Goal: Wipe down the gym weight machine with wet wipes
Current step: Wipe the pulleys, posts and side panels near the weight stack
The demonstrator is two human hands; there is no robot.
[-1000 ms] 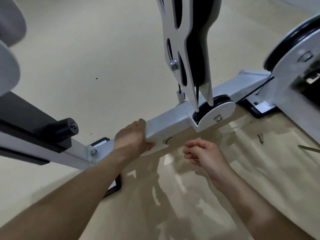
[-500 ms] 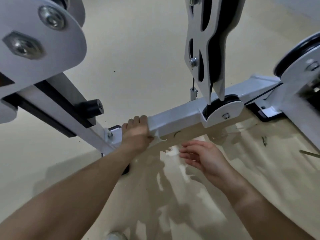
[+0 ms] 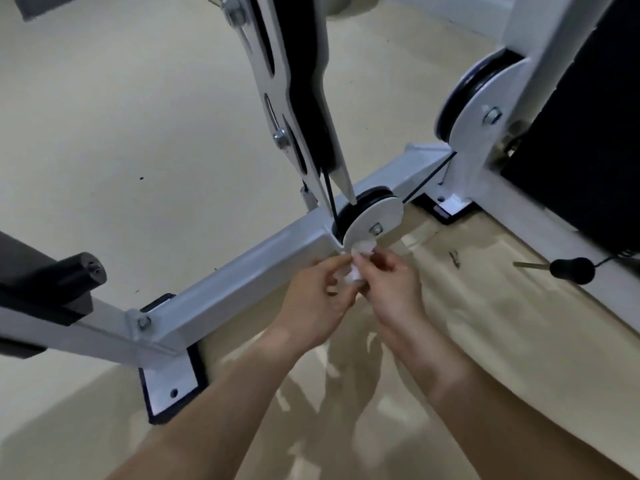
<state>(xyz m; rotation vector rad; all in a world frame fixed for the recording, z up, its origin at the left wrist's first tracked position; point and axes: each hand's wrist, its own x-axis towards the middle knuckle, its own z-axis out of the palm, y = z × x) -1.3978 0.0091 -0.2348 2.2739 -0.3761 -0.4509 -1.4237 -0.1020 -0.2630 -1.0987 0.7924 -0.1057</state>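
Head, left hand [image 3: 317, 301], right hand [image 3: 393, 287] pinching wipe [image 3: 355, 276]

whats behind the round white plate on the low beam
A black pulley wheel sits behind the round white plate, with a black cable running down into it. Only its upper rim shows; the plate covers the rest, including the hub.

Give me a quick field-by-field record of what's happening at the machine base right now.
Wet wipe: bunched, held between both hands
Left hand: pinches the wipe
Right hand: pinches the wipe
Position: close to the low pulley on the white base beam
Floor: beige, glossy
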